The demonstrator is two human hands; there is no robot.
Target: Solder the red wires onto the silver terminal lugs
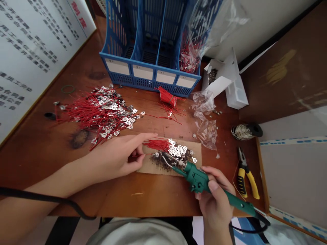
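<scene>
So, progress: a good chunk looks done, since most wire ends in the big heap of red wires [87,115] on the far left of the bench [158,194] seem to carry silver terminals.

Left over: judging by how things lie, the bundle of loose red wires [157,144] and the pile of silver terminals [177,149] on the scorched cardboard [150,172] aren't joined yet. A small banded bundle of red wires [167,97] also sits farther back.

Left hand [114,160]: closed to a narrow pinch on a thin red wire [135,156], resting on the left end of the cardboard, with the wire running right.

Right hand [214,197]: wrapped firmly round the handle of a green soldering iron [201,180], angling the tip left and down over the cardboard.

Work spot: a single terminal [155,154] lies just left of the iron's tip and just right of the pinched wire's end. Can't tell from here if they're actually touching.

Around the bench: a blue plastic file rack [150,76] on the far side, a clear plastic bag [204,122] and white cardboard box [224,81] to the far right, plus a spool of solder wire [245,132] and yellow-handled pliers [246,173] on the right.
</scene>
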